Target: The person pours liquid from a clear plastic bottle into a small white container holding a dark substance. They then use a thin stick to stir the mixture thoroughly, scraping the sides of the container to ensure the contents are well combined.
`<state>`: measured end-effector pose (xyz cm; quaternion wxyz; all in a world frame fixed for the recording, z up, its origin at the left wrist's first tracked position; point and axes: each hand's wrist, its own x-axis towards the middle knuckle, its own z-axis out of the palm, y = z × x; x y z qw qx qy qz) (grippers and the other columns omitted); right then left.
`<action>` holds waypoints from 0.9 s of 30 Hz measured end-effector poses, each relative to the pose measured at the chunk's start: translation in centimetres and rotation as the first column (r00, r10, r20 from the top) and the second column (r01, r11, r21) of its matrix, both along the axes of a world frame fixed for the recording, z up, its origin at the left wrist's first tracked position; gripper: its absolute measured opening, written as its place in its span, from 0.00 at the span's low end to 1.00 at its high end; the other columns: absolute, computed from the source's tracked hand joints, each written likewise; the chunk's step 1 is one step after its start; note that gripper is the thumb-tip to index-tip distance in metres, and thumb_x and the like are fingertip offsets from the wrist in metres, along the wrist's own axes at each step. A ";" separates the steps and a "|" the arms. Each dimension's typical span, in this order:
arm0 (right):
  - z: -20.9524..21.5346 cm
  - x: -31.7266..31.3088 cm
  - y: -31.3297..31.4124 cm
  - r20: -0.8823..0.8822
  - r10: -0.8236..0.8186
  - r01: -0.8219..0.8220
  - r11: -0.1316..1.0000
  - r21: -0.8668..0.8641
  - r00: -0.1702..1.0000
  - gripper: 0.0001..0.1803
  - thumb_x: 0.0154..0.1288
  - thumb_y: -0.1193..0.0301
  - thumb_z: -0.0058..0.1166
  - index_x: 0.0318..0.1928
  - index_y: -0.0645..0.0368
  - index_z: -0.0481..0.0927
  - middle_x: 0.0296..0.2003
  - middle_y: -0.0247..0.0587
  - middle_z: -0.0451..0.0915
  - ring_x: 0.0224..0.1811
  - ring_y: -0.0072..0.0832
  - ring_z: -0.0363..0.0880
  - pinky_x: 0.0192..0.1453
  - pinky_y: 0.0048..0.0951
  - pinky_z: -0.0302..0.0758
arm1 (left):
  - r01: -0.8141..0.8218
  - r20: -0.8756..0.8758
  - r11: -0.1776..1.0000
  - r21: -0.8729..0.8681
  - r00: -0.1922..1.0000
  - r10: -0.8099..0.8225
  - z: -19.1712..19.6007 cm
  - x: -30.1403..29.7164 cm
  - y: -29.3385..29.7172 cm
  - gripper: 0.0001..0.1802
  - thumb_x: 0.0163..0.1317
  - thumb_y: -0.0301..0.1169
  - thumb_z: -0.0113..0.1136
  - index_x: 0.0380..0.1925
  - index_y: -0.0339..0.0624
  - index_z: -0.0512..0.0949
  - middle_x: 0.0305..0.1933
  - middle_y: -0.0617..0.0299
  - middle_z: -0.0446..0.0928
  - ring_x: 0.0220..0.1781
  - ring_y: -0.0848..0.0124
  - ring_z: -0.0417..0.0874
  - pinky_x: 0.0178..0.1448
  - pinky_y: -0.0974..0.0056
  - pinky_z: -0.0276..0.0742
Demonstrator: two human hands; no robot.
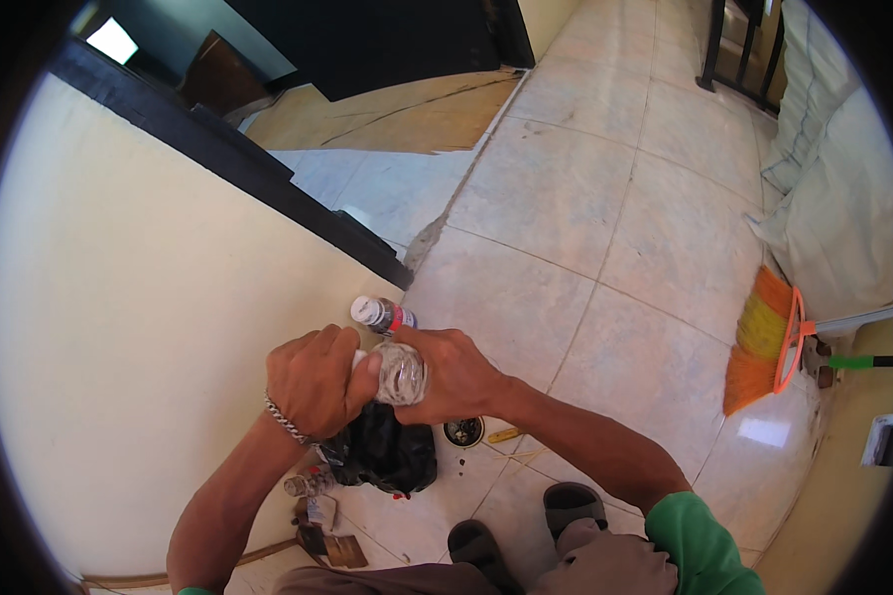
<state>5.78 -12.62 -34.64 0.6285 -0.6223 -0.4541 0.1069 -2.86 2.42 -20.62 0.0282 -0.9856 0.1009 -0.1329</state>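
My right hand (451,372) is wrapped round a clear, whitish plastic bottle (403,375), held up with its rounded end facing me. My left hand (313,382) is closed at the bottle's other side, gripping a small white part that looks like its cap; the fingers hide most of it. Just beyond my hands a second bottle (372,311), with a white cap and a red and dark label, is by the wall. Below my hands lies a black plastic bag (395,458). Beside it sit an open round tin (463,431) with dark contents and a yellow-handled tool (504,434).
Another clear bottle (310,483) and some wooden pieces (345,551) lie along the wall at lower left. An orange and yellow broom (764,339) leans at right near large white sacks (843,188). A dark door frame (238,154) stands at upper left; my sandals (481,551) are below.
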 end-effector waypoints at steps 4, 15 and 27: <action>1.9 0.4 -1.4 -0.069 0.278 -0.280 0.960 -0.012 0.958 0.31 0.40 0.63 0.75 0.46 0.63 0.80 0.36 0.55 0.85 0.39 0.56 0.86 0.46 0.47 0.82 | 0.371 -0.093 0.928 0.039 0.926 -0.366 2.9 0.6 0.2 0.21 0.66 0.42 0.62 0.20 0.43 0.71 0.22 0.57 0.69 0.19 0.57 0.74 0.24 0.54 0.71; -0.5 -0.2 0.5 0.025 -0.304 0.302 0.951 0.069 0.952 0.33 0.42 0.66 0.77 0.51 0.60 0.78 0.39 0.50 0.86 0.40 0.51 0.88 0.43 0.44 0.85 | -0.532 -0.222 0.826 -0.183 0.841 0.493 0.3 2.2 -2.8 0.30 0.78 0.44 0.46 0.20 0.38 0.82 0.19 0.40 0.78 0.25 0.38 0.82 0.35 0.39 0.76; -0.5 0.0 -0.2 0.013 -0.268 0.267 0.962 0.062 0.963 0.35 0.43 0.66 0.77 0.54 0.60 0.78 0.40 0.51 0.87 0.40 0.50 0.89 0.44 0.44 0.85 | 0.184 -0.256 0.952 -0.245 0.935 -0.247 4.3 1.5 0.0 0.20 0.73 0.30 0.59 0.62 0.38 0.73 0.51 0.48 0.78 0.46 0.55 0.85 0.50 0.52 0.83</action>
